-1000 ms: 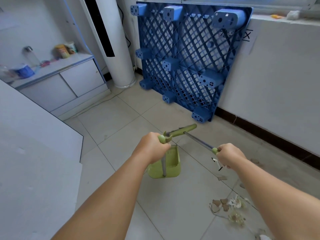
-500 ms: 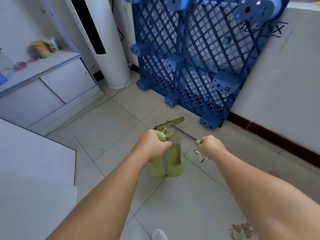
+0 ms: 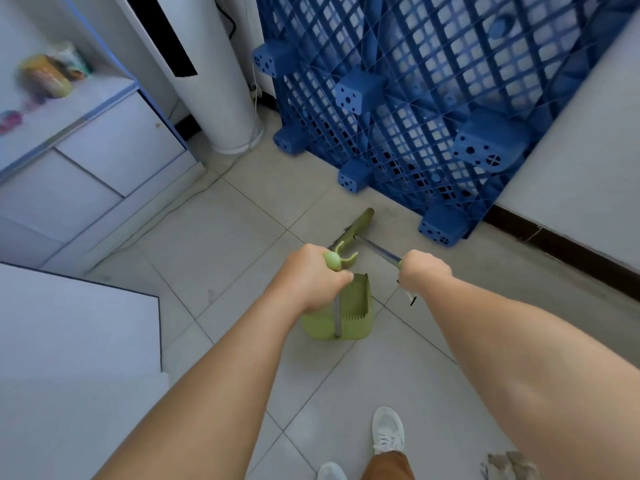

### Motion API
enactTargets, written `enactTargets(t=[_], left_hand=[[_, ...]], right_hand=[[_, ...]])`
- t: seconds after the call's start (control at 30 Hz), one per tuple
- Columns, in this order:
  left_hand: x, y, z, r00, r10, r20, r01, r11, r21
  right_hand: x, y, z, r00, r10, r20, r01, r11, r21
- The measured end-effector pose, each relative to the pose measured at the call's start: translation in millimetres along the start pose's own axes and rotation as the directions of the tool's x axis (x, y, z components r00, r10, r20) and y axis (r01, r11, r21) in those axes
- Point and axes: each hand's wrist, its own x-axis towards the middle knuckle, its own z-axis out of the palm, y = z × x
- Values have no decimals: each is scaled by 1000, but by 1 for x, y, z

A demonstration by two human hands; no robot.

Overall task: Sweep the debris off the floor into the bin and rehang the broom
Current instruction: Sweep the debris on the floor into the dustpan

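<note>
At the near bottom edge, a small heap of debris (image 3: 509, 462) is seen on the floor (image 3: 214, 244), just right of the white shoe (image 3: 388, 429) and well behind the tools. Further out, the left hand (image 3: 308, 277) is curled round the handle top of the green dustpan (image 3: 341, 311), which hangs or stands upright just below it; whether it touches the floor cannot be told. The right hand (image 3: 424, 271) is wrapped round the end of the broom (image 3: 360, 232) handle, whose metal shaft slopes away to a green head lying close to the blue pallet (image 3: 433, 109) propped against the wall.

Several risks are judged from here. The debris could be trodden on and scattered by the shoe, since it lies at the feet and almost out of view. The broom head could be caught on a pallet foot if it is swung without being drawn back first. With both hands occupied, the dustpan could be tipped while it is repositioned.
</note>
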Motion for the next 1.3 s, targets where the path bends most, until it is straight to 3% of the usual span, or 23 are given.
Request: enactTargets(t=[0.23,0.67,0.93,1.1,1.3], left_hand=[[11,6,4,998,28,65,-29,999,24],[-61,20,50,934,271,232,-307,942,134],[-88,83,118,871,368,325,-442,876,192],[-94,134,171,843,403,357,-498,836,231],[-102,183,219,795,445,413,-576,767,282]], right_hand=[[-7,42,11,996,83,14,-84,996,34],[-139,189,60,918,394,-44,-387,914,123],[-171,302,66,827,559,-58,-541,820,187],[-173,377,68,756,654,12,-629,721,291],[-182,440,86,718,690,91,-661,636,399]])
